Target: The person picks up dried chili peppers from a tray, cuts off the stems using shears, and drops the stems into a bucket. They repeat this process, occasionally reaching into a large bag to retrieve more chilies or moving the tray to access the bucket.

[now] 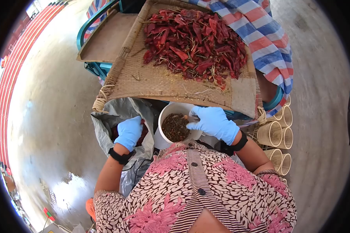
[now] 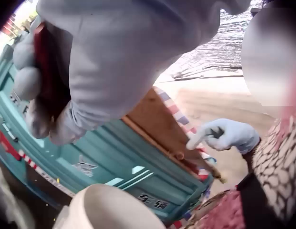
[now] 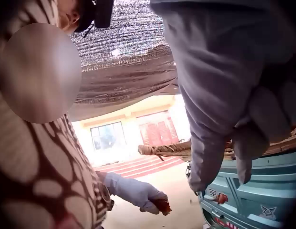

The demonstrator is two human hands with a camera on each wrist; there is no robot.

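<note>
Blue-gloved, my left hand (image 1: 129, 133) grips dark red dried pepper (image 2: 48, 67) over the mouth of a grey sack (image 1: 101, 120); the pepper's end (image 3: 163, 206) sticks out past its fingers in the right wrist view. More red pepper shows inside the sack, partly hidden by the hand. My right hand (image 1: 216, 123), gloved too, is above a white bucket (image 1: 161, 126) holding brownish stems and scraps (image 1: 175, 127). Its index finger points down with the thumb apart, and a small reddish stem piece (image 3: 220, 198) is in the air below the fingertips.
A woven tray (image 1: 144, 83) heaped with dried red peppers (image 1: 194, 42) rests in front on a teal vehicle bed (image 2: 114, 157). Striped cloth (image 1: 260, 35) drapes its right side. Several wicker baskets (image 1: 270, 134) stand at the right; a brown board (image 1: 109, 35) lies at the left.
</note>
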